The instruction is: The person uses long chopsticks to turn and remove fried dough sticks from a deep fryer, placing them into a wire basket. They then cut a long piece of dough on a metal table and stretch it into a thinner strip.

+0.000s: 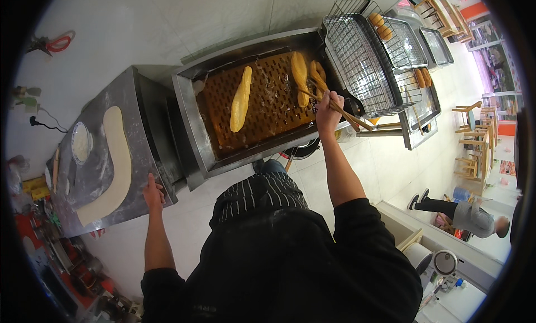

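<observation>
My right hand [329, 111] grips a pair of long wooden chopsticks [354, 121] over the right side of a steel deep fryer [190, 126]. Their tips are by a fried dough stick [299, 78] and a darker twisted piece [318, 73] in the oil. Another pale golden dough stick [241, 100] floats apart on the left. My left hand [154, 193] rests at the edge of a floured steel worktable [144, 155], fingers apart, holding nothing. On that table lies a long strip of raw dough [119, 163], beside a bowl of flour [81, 142].
A wire draining basket [360, 63] adjoins the fryer's right side, with round fried pieces [381, 26] at its far edge. Trays [435, 46] stand beyond; one holds brown fried pieces [423, 78]. A rolling pin [55, 170] lies at the worktable's far left. A person [469, 216] is at the far right.
</observation>
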Available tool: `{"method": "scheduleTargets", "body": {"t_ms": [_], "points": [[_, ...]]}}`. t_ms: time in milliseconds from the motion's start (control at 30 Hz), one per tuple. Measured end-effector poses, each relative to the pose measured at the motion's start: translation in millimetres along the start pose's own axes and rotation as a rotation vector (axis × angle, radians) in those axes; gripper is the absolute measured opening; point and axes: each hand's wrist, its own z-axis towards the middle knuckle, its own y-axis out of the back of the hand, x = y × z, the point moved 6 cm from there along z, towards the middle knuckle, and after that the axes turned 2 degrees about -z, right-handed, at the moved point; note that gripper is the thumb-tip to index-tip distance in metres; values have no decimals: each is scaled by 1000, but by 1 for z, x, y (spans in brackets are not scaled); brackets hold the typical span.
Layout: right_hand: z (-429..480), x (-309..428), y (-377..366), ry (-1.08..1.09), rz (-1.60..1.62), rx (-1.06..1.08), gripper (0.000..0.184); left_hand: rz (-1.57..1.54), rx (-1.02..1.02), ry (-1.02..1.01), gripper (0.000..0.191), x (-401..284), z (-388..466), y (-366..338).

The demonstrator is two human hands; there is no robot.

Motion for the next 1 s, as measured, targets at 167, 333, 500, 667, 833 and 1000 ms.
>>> {"method": "scheduleTargets", "body": {"t_ms": [167,333,500,667,833,1000], "points": [[11,-23,-21,-69,97,-58,22,14,25,-24,68,-6,-4,-1],[1,-55,-12,-435,438,-5,21,13,18,3,68,-6,-6,-1],[-13,-58,36,-706,619,-231,45,4,34,16,68,-5,-4,-1],[-4,-44,62,-602,641,-164,46,-1,32,43,69,-1,0,-1],[12,-29,74,-194,339,-120,23,-12,30,49,68,2,2,0],[13,-39,75,-156,146,-148,20,-34,52,22,67,0,0,-2]]}}
